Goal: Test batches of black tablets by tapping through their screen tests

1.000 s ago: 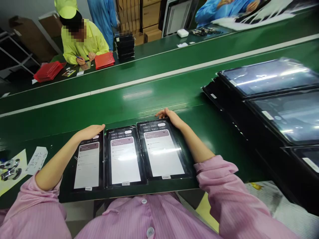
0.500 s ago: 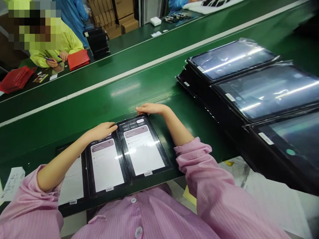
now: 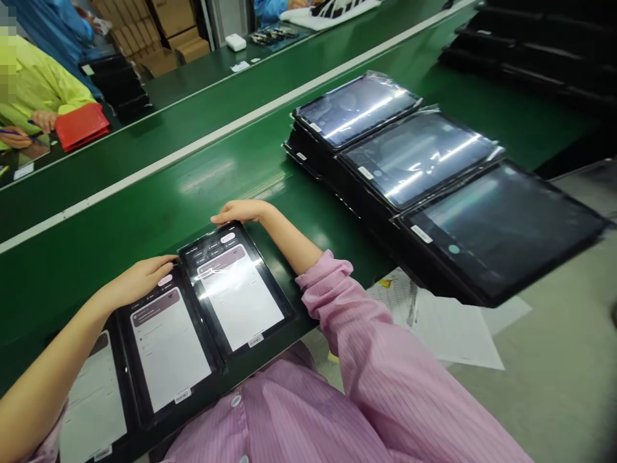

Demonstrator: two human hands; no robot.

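Left hand (image 3: 142, 278) on the middle tablet (image 3: 169, 360), right hand (image 3: 245, 211) atop the right tablet (image 3: 245, 299), can't tell if gripping, so a sloppy tug might scuff screens.

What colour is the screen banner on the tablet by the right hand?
The banner is dusky mauve, seen best in the head view.

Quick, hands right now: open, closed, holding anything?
Left hand: open, over the top of the middle tablet.
Right hand: at the top edge of the right tablet; grip unclear.
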